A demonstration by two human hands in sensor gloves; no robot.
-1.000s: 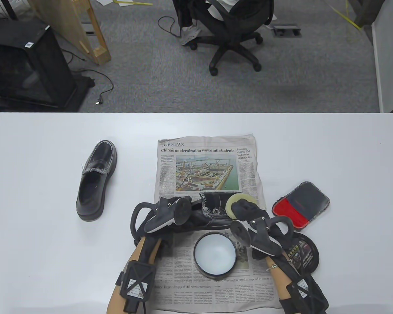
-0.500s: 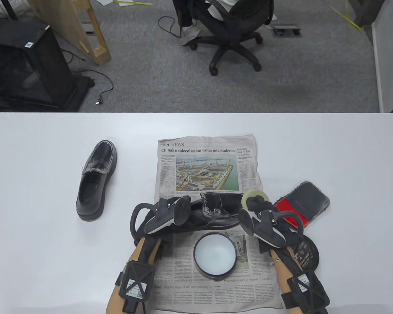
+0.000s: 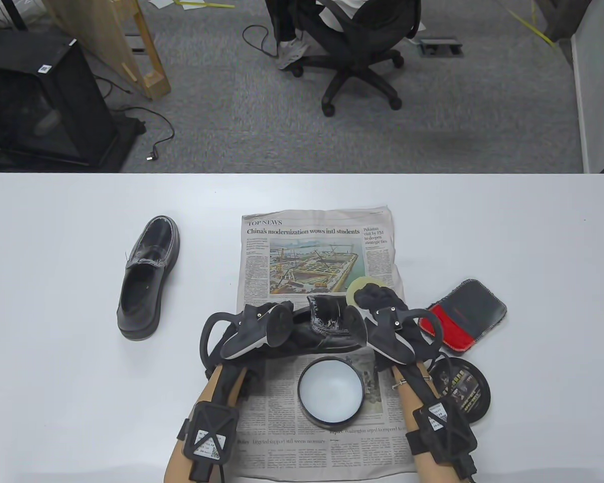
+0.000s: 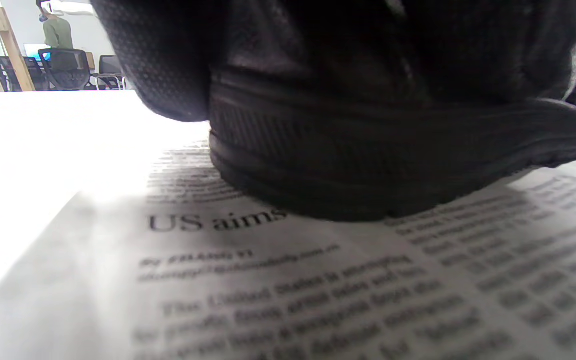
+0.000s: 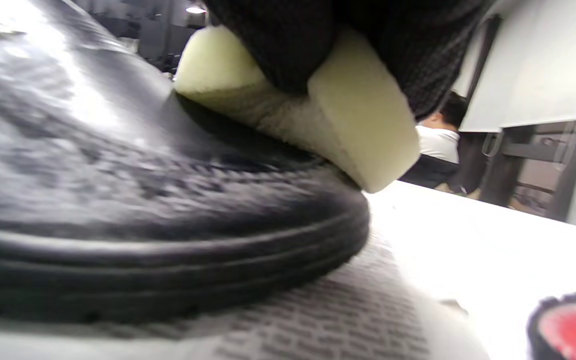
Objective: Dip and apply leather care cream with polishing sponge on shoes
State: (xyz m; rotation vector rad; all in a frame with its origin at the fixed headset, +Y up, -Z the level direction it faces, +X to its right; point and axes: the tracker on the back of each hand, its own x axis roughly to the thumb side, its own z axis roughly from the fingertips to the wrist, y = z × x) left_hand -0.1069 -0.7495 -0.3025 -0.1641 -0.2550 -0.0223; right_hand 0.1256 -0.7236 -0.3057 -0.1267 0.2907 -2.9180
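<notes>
Shoe (image 3: 327,327) lies crosswise on newspaper (image 3: 317,251), toe right. Right hand (image 3: 382,312) pinches sponge (image 3: 356,288) against toe; left hand (image 3: 254,327) grips heel.

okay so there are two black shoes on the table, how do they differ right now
The shoe on the newspaper lies crosswise near the cream tin; the shoe on the bare table points away, far left.
The left hand holds the newspaper shoe, and the right hand presses a sponge on its toe; the bare-table shoe is untouched.
Both are black leather slip-ons with ridged soles.
</notes>
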